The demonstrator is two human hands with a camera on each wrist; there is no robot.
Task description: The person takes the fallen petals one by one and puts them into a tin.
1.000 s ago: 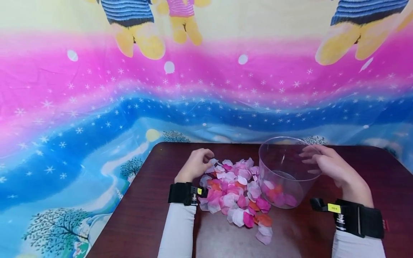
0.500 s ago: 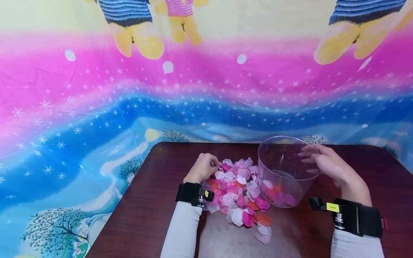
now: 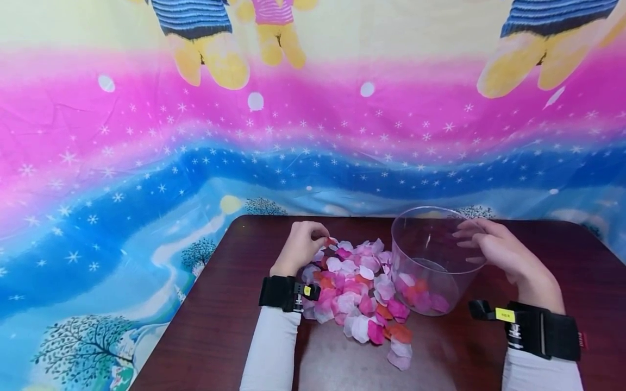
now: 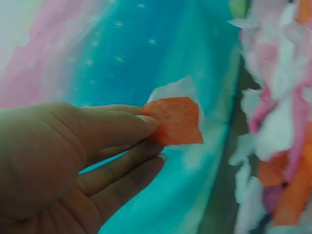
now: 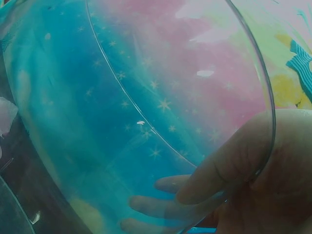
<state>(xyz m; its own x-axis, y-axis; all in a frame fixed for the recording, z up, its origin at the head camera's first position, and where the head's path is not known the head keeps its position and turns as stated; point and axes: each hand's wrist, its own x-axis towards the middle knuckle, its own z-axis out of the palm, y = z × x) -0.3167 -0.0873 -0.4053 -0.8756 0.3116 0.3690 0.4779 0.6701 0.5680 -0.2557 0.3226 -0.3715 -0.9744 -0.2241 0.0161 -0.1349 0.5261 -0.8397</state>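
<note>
My left hand (image 3: 302,244) pinches an orange petal (image 4: 176,119) between thumb and fingers, with a white petal (image 4: 181,87) behind it in the left wrist view. Just right of that hand spreads a heap of fabric petals (image 3: 349,277), pink, white and orange. A clear plastic bucket (image 3: 430,260) stands upright beside the heap, with a few petals (image 3: 421,296) at its bottom. At the bucket's right side, my right hand (image 3: 508,255) holds it near the rim. In the right wrist view, the fingers (image 5: 163,207) show through the transparent wall.
Everything rests on a dark reddish-brown table (image 3: 215,304). A few petals (image 3: 400,347) trail from the heap toward the front. Behind the table hangs a colourful printed cloth (image 3: 313,125).
My left hand has dipped into the heap's left edge and come back up, now with an orange petal at its fingertips. The right hand and bucket stay put.
</note>
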